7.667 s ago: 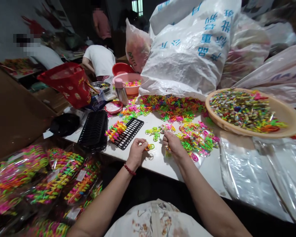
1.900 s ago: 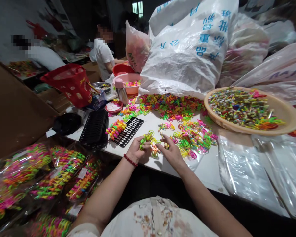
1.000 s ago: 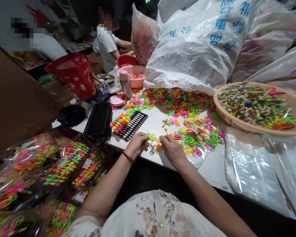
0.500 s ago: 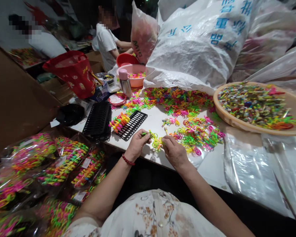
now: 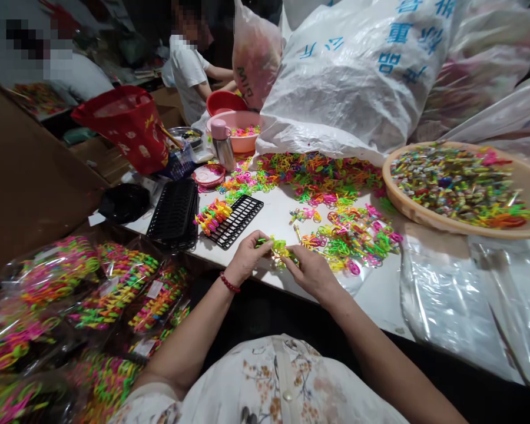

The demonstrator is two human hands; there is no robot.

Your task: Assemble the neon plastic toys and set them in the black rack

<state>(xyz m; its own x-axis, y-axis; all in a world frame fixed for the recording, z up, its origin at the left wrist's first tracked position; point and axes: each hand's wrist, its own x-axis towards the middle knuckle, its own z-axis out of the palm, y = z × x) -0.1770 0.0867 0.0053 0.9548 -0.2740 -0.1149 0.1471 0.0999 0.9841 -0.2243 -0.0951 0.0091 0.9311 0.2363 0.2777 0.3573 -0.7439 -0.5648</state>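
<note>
Over the table's front edge, my left hand (image 5: 247, 258), with a red bead bracelet at the wrist, pinches a small yellow-green plastic toy piece (image 5: 279, 247) with thin parts and loops. My right hand (image 5: 314, 272) meets it from the other side, thumb and fingertips closed on its right end. Exactly how the parts fit is too small to tell. Beyond the left hand lies a black slotted rack (image 5: 242, 219), its left end filled with a row of neon pieces (image 5: 212, 217). A loose heap of similar neon pieces (image 5: 357, 238) spreads beyond my right hand.
Black racks (image 5: 173, 212) are stacked at left. A peach basin (image 5: 401, 209) of small parts and clear plastic bags (image 5: 450, 306) lie right. A large white sack (image 5: 348, 88) spills pieces at the back. Packed bags (image 5: 119, 282) fill the lower left. Another person (image 5: 189, 76) sits behind.
My hands have come closer together around the yellow-green toy piece, the right fingers shifting left onto it. The camera view has shifted slightly.
</note>
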